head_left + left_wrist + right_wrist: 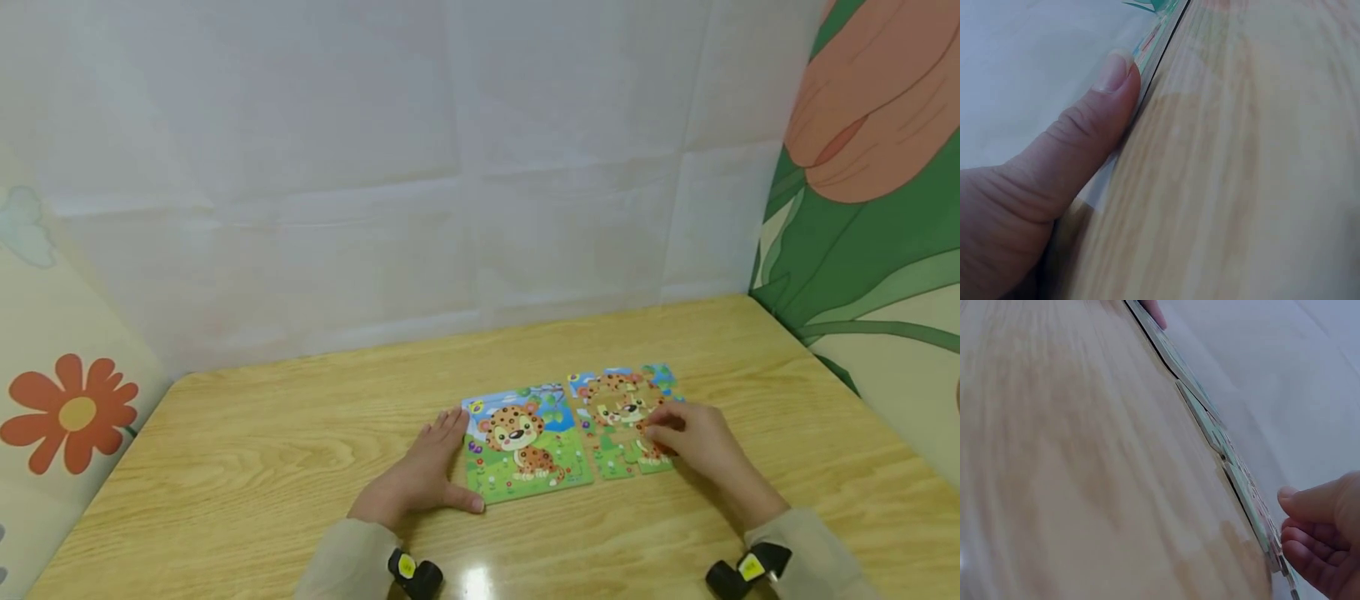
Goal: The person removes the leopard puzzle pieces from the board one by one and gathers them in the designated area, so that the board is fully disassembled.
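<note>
A leopard picture board (528,446) lies flat on the table, with my left hand (423,471) at its left side. The fingers are straight along that edge, and the thumb (1107,81) reaches the near corner. To the right lies a second leopard picture, a jigsaw puzzle (615,450) of several pieces, with bare gaps and some uneven seams. My right hand (697,437) is over its right part, thumb and forefinger tips close together at the spotted body. The right wrist view shows curled fingers (1310,547) beside the puzzle's edge; I cannot tell whether they pinch a piece.
The wood-grain table (262,450) extends around both pictures. A white sheet (375,167) hangs along the back. Painted panels with a red flower (71,412) and a large pink tulip (877,108) stand at the sides. Both wrists carry small black cameras.
</note>
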A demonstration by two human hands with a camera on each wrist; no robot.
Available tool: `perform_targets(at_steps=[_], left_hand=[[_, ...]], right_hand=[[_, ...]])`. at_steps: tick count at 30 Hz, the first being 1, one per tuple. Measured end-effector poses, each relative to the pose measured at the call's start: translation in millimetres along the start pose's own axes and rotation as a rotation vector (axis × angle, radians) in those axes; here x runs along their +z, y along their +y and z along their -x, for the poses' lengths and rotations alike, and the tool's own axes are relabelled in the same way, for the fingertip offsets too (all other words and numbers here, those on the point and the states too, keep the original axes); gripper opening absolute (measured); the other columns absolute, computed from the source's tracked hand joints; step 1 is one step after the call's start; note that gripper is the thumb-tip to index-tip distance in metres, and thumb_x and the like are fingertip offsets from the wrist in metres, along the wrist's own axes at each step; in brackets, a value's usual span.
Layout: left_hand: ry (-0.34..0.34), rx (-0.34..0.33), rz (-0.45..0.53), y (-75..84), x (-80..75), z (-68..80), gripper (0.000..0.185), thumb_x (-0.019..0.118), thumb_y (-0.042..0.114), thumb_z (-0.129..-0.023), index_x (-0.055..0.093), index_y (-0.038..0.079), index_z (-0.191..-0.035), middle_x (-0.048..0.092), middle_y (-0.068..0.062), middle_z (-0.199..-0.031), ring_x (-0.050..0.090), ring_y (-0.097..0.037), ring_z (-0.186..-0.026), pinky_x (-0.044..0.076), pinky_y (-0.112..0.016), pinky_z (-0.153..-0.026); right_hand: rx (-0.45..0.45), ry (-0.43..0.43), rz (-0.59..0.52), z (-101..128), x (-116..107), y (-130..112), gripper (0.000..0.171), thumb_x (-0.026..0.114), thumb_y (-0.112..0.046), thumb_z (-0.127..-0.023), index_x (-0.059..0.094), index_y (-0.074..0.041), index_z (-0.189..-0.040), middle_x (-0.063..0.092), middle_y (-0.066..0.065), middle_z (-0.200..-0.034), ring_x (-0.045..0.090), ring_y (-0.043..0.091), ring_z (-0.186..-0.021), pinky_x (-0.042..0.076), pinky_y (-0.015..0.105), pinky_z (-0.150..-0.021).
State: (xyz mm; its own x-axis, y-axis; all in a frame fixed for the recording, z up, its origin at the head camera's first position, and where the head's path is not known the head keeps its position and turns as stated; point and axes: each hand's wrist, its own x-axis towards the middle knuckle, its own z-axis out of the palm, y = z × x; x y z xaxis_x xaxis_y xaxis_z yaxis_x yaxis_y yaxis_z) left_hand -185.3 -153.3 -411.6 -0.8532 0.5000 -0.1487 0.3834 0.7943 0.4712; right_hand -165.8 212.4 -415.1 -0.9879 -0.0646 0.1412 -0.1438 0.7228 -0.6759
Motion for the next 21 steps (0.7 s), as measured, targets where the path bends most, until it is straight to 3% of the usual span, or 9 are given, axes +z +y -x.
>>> perform_targets(at_steps=[8, 14, 21], left_hand=[[0.002, 0.005, -0.008, -0.4, 0.1, 0.1, 0.127, 0.079, 0.055, -0.056, 0.01, -0.001, -0.147, 0.003, -0.016, -0.154, 0.0, -0.033, -0.142, 0.001, -0.048, -0.115], [0.004, 0.003, 0.003, -0.4, 0.1, 0.3, 0.127, 0.079, 0.055, -0.056, 0.01, -0.001, -0.147, 0.003, -0.016, -0.154, 0.0, -0.033, -0.142, 0.001, -0.048, -0.115], [-0.003, 0.012, 0.008, -0.2, 0.3, 0.2, 0.126, 0.078, 0.055, -0.057, 0.01, -0.001, -0.147, 0.004, -0.018, -0.154, 0.001, -0.034, -0.142, 0.002, -0.049, -0.115]], right_hand=[[0.009, 0.034, -0.041, -3.2, 1.9, -6.7, 0.014, 0.066, -0.015, -0.085, 0.069, -0.005, -0.095, 0.068, 0.005, -0.085, 0.059, 0.013, -0.074, 0.049, 0.024, -0.06], [-0.017, 0.009, -0.083, -7.9, 8.4, -17.4, 0.012, 0.065, -0.012, -0.086, 0.069, -0.004, -0.093, 0.067, 0.005, -0.086, 0.058, 0.013, -0.075, 0.049, 0.024, -0.061], [-0.111, -0.015, -0.143, -13.4, 19.4, -25.6, 0.009, 0.067, -0.009, -0.083, 0.07, -0.003, -0.089, 0.068, 0.005, -0.083, 0.059, 0.009, -0.071, 0.051, 0.021, -0.061]])
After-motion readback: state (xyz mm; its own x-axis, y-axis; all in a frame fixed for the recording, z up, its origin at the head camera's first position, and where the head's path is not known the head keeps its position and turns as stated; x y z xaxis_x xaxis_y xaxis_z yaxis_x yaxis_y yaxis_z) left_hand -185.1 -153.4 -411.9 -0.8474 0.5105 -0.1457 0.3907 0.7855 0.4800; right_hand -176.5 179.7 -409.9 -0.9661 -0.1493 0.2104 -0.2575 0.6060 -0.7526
